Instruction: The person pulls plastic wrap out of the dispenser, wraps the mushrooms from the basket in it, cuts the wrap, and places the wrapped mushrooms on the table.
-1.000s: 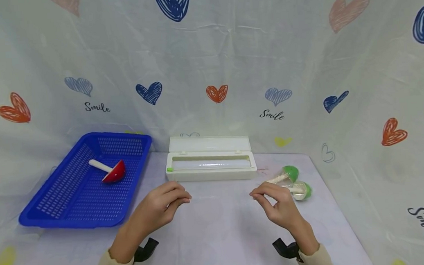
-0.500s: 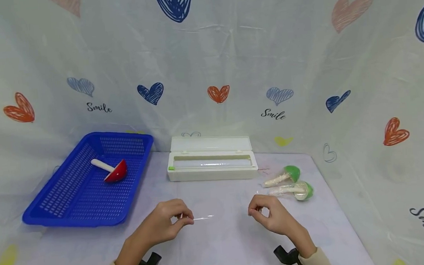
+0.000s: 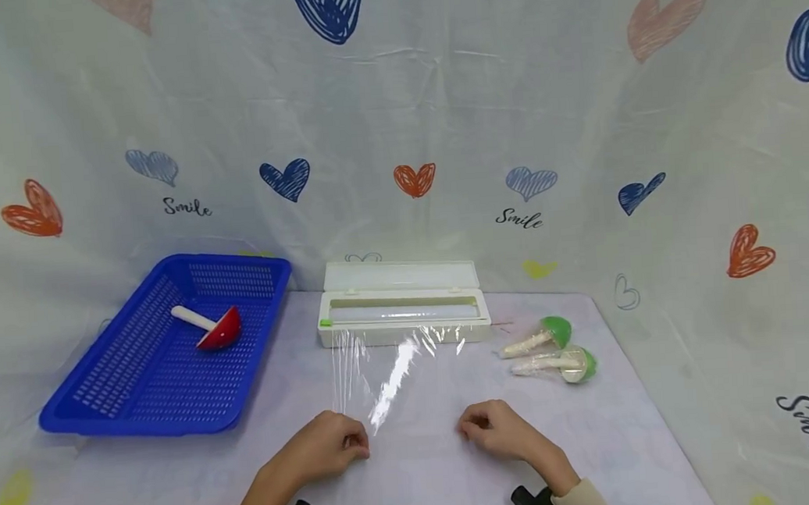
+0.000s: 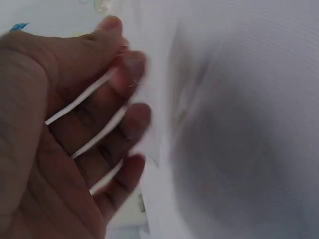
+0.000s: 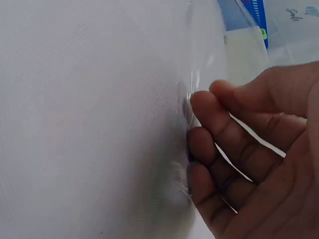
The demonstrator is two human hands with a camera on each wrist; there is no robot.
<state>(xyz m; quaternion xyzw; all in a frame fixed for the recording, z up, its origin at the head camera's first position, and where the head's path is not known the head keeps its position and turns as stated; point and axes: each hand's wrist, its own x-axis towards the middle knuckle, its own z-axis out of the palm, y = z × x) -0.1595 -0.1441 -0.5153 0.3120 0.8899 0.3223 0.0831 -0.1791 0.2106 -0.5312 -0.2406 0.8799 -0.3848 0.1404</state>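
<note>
A sheet of clear cling film [image 3: 394, 378] stretches from the roll [image 3: 402, 313] in a white dispenser box [image 3: 403, 334] toward me over the table. My left hand [image 3: 326, 444] pinches the film's near edge at its left corner, thumb against forefinger. At the opposite corner my right hand [image 3: 499, 432] pinches the same edge; in the right wrist view the film [image 5: 197, 64] runs up from the fingertips. Both hands hover low above the white cloth. In the left wrist view the left hand [image 4: 94, 109] is slightly blurred and the film hardly shows.
A blue plastic basket [image 3: 153, 387] at the left holds a red-capped toy mushroom [image 3: 220, 330]. Two green-capped toy mushrooms, the far one [image 3: 556, 329] and the near one [image 3: 576, 364], lie film-wrapped at the right. The box's lid [image 3: 399, 275] stands raised toward the heart-printed curtain.
Both hands have moved toward me and down, drawing the cling film out from the box. The film now shows as a shiny sheet. Basket, box and mushrooms stay put.
</note>
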